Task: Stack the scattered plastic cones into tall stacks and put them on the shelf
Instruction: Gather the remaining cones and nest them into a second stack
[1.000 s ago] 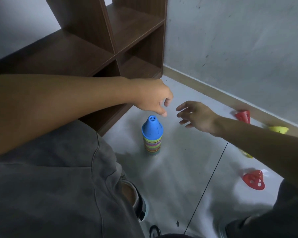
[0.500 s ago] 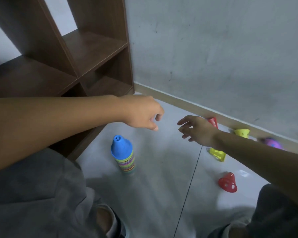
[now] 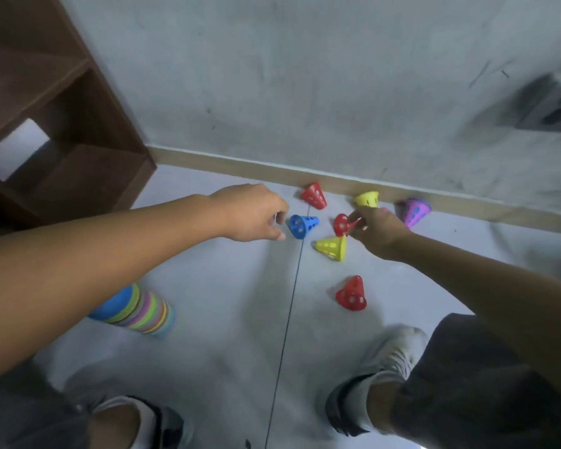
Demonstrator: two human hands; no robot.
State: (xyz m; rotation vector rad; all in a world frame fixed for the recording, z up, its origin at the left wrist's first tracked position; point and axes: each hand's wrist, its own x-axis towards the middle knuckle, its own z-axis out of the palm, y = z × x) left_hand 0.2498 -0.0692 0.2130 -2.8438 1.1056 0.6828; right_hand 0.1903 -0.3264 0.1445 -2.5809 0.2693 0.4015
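Both hands have travelled away from the stack toward the loose cones by the wall since half a second ago, and more cones have come into sight. On the grey floor point(image 3: 227, 286) the right hand point(image 3: 378, 231) pinches a red cone point(image 3: 341, 224) between thumb and fingertips. Just beside it the left hand point(image 3: 251, 215) has its fingers curled, their tips next to a blue cone point(image 3: 302, 225) lying on its side; whether they touch it I cannot tell. A yellow cone point(image 3: 332, 247) lies just under the red one. Another red cone point(image 3: 352, 293) sits nearer the feet. Along the baseboard point(image 3: 208, 158) lie a third red cone point(image 3: 314, 196), a second yellow cone point(image 3: 367, 199) and a purple cone point(image 3: 414, 212). The multicoloured stack point(image 3: 143, 311), blue on top, stands partly behind the left forearm, well apart from these. The brown shelf point(image 3: 55, 124) fills the upper left corner. A grey outlet point(image 3: 551, 108) is on the wall.
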